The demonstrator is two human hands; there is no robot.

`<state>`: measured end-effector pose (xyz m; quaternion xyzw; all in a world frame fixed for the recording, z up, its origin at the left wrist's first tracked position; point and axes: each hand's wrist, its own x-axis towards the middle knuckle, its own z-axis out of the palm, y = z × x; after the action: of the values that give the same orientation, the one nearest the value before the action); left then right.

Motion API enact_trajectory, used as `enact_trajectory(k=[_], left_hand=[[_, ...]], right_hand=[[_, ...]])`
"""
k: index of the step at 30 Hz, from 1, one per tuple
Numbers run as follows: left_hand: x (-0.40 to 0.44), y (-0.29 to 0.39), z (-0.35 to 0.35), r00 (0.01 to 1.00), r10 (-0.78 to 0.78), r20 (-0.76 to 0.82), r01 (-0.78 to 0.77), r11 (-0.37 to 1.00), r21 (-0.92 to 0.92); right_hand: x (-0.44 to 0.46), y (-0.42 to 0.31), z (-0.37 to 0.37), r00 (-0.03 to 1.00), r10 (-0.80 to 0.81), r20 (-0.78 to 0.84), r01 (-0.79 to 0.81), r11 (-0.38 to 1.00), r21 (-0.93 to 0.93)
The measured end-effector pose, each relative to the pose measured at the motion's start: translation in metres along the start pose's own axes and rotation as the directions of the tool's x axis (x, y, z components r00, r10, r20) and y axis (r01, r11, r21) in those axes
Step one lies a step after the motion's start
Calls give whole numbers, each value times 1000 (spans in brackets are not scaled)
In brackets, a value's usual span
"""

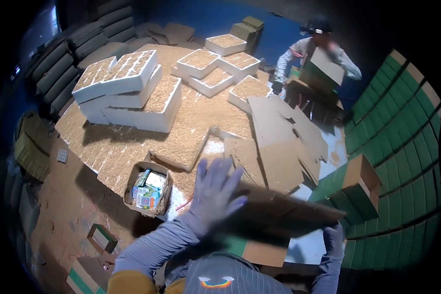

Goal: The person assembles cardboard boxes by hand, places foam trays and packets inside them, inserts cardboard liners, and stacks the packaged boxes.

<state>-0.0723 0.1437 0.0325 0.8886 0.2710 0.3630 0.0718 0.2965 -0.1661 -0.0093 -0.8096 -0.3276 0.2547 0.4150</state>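
A brown cardboard box (289, 213), blurred by motion, is tilted in front of my body. My right hand (333, 234), in a grey glove, grips its right end; the fingers are partly hidden. My left hand (215, 191), in a pale glove, is raised at the box's left end with its fingers spread. Whether the left palm touches the cardboard I cannot tell. Below the box, a green and brown cardboard panel (264, 252) shows near my apron. Beyond it lie flat brown cardboard sheets (277, 139).
White foam trays (144, 115) filled with tan material stand stacked on the wide table (201, 110). A small carton of colourful packets (148, 188) sits at its near edge. Green boxes (402, 122) form a wall at right, beside an open box (360, 186). Another person (313, 59) handles a box opposite.
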Motion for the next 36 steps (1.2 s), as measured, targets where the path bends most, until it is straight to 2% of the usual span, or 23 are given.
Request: enact_trajectory(k=[3, 4, 6, 7, 8, 9, 10, 11, 12, 14, 17, 18, 19, 20, 22, 26, 27, 29, 31, 33, 34, 35, 36], left_hand=[[34, 7, -32, 937, 69, 341, -98, 993, 70], [43, 12, -48, 856, -5, 516, -12, 999, 30], [57, 19, -75, 571, -111, 813, 184, 983, 4], [59, 8, -75, 499, 36, 866, 176, 974, -142], [71, 8, -81, 302, 7, 953, 370, 921, -124], [69, 3, -72, 312, -26, 950, 427, 897, -116], [70, -8, -61, 334, -63, 940, 480, 870, -112], [68, -11, -58, 513, -37, 857, 377, 907, -187], [69, -11, -57, 575, -36, 818, 305, 936, -173], [71, -6, -52, 679, -30, 733, 176, 977, -124], [77, -16, -52, 569, 55, 821, 239, 944, -229], [76, -16, -52, 504, 90, 859, 270, 928, -256], [75, -11, -56, 515, 102, 851, 297, 910, -288], [74, -9, -53, 499, 86, 862, 338, 897, -285], [75, -12, -52, 478, 40, 878, 408, 875, -262], [71, -6, -58, 528, 72, 846, 211, 954, -214], [77, 7, -71, 603, 122, 788, 73, 976, -207], [72, 29, -75, 683, 86, 726, 0, 993, -117], [73, 52, -88, 676, 156, 720, -64, 986, -154], [78, 72, -105, 617, 285, 734, -30, 940, -339], [85, 85, -107, 475, 352, 806, -51, 926, -374], [69, 90, -75, 494, 450, 744, -236, 893, -383], [56, 96, -33, 341, 251, 906, -37, 967, -254]], right_hand=[[-11, -34, 0, 976, -149, -156, 159, 986, 51], [-20, -61, 14, 893, -282, -351, 310, 950, 25], [-46, -121, 56, 581, -465, -668, 549, 830, -100], [-45, -133, 59, 605, -725, -330, 496, 667, -556], [-48, -137, 63, 649, -755, 93, 452, 284, -846], [-49, -131, 70, 715, -697, 62, 433, 371, -822], [-52, -120, 71, 643, -762, 75, 449, 296, -843], [-59, -101, 72, 557, -825, 97, 463, 211, -861], [-65, -79, 75, 463, -878, 125, 470, 123, -874], [-70, -26, 92, 622, -704, 343, 618, 173, -767], [-72, -25, 94, 567, -781, 260, 677, 263, -688], [-62, -38, 89, 514, -849, 122, 642, 286, -711], [-50, -76, 89, 548, -837, -1, 590, 387, -709], [-39, -113, 83, 655, -754, 38, 540, 433, -722], [-21, -111, 86, 651, -755, 81, 510, 356, -783], [-47, -46, 97, 174, -983, -67, 585, 157, -796], [-40, -51, 91, 275, -960, -53, 659, 229, -716], [-32, -95, 77, 532, -847, -14, 734, 469, -490], [-18, -128, 60, 474, -850, 230, 878, 436, -200], [-13, -182, 64, 142, -765, 628, 975, 216, 44], [-11, -193, 82, 85, -573, 815, 989, 148, 1], [-17, -175, 101, 232, -519, 822, 898, 439, 24], [-26, -135, 121, 336, -419, 844, 737, 674, 41]])
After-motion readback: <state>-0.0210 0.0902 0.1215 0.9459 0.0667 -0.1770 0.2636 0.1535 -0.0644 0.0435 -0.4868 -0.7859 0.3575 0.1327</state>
